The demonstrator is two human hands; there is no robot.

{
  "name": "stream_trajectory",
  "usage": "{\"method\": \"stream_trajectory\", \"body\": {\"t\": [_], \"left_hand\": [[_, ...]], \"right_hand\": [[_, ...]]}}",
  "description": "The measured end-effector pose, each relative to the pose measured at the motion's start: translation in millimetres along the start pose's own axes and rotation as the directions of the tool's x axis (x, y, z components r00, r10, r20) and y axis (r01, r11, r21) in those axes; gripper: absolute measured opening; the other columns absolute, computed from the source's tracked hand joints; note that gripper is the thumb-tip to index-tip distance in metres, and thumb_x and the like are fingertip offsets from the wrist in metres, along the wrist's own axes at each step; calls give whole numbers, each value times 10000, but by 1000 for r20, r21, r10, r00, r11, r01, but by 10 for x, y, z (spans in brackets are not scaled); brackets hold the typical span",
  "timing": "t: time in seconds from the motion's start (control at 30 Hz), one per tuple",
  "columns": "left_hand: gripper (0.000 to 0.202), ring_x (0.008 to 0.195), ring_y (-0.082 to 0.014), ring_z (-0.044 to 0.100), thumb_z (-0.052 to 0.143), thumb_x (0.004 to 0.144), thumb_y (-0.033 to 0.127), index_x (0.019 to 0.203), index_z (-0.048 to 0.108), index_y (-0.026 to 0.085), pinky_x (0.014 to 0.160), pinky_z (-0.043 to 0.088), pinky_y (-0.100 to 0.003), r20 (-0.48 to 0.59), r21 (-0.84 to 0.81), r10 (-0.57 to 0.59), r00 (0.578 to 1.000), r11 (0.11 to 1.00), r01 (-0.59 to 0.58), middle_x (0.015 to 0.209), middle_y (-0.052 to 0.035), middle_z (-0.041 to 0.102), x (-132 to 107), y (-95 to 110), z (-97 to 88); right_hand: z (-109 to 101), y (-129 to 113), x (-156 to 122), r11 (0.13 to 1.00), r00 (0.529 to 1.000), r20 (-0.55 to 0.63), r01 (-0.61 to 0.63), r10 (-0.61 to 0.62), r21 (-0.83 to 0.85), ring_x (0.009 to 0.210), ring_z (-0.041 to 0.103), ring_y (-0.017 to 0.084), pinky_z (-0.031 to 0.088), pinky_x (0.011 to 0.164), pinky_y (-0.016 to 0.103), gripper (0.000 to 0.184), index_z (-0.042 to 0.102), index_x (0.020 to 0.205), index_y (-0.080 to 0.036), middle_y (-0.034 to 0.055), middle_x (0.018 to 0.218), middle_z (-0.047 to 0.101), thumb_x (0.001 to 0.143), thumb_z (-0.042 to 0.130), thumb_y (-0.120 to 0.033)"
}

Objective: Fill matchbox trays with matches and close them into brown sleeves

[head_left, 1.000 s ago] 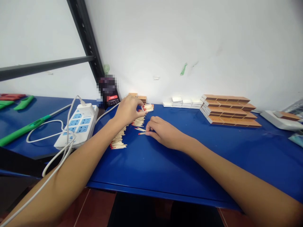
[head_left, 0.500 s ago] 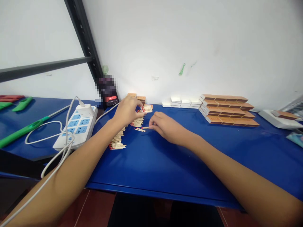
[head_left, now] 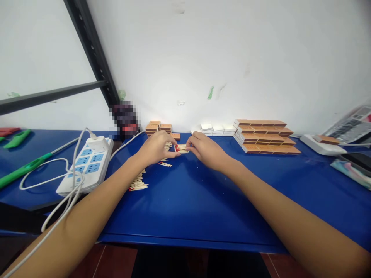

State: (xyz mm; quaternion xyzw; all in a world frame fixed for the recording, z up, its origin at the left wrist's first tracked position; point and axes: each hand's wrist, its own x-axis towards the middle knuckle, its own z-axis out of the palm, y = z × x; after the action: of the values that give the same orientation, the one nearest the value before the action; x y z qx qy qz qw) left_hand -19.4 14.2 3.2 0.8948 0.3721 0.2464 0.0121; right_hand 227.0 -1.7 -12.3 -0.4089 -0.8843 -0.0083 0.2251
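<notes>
My left hand [head_left: 156, 148] grips the left end of a small white matchbox tray [head_left: 175, 149] between thumb and fingers. Red-headed matches [head_left: 183, 147] lie in the tray, heads to the left. At the tray's right end my right hand [head_left: 204, 150] is closed, its fingertips pinching the pale ends of matches. How many it holds is hidden. Loose matches [head_left: 138, 185] form a row on the blue table [head_left: 179, 208], partly covered by my left hand and forearm. A few stray matches [head_left: 165, 164] lie just below the left hand.
Brown matchboxes [head_left: 153, 127] stand behind my left hand. White trays [head_left: 214, 129] line the wall, beside a stepped stack of matchboxes [head_left: 263, 138]. A power strip [head_left: 87, 162] with white cables and a green-handled tool [head_left: 27, 170] lie left. A white device [head_left: 319, 146] sits right.
My right hand has moved from the stray matches up to the tray, bringing matches to it. The left hand still holds the tray. The camera view has shifted slightly to the right.
</notes>
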Motion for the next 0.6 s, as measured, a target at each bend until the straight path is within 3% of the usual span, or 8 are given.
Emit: {"method": "stream_trajectory", "body": {"t": [0.27, 0.6], "left_hand": [[298, 952, -261, 690, 885, 828, 481, 965, 821, 224, 860, 494, -369, -21, -62, -21, 1000, 998, 19, 978, -60, 793, 2, 5, 27], [278, 918, -259, 654, 878, 819, 478, 965, 837, 245, 845, 482, -361, 66, -72, -26, 997, 997, 31, 856, -43, 735, -5, 81, 43]], "right_hand": [[-35, -31, -25, 996, 998, 63, -17, 11, 87, 943, 584, 219, 440, 850, 334, 140, 654, 1077, -179, 88, 1093, 579, 1078, 529, -241], [-39, -17, -49, 987, 992, 126, -33, 13, 157, 887, 572, 189, 426, 811, 309, 114, 669, 1061, -199, 62, 1064, 561, 1041, 556, -191]]}}
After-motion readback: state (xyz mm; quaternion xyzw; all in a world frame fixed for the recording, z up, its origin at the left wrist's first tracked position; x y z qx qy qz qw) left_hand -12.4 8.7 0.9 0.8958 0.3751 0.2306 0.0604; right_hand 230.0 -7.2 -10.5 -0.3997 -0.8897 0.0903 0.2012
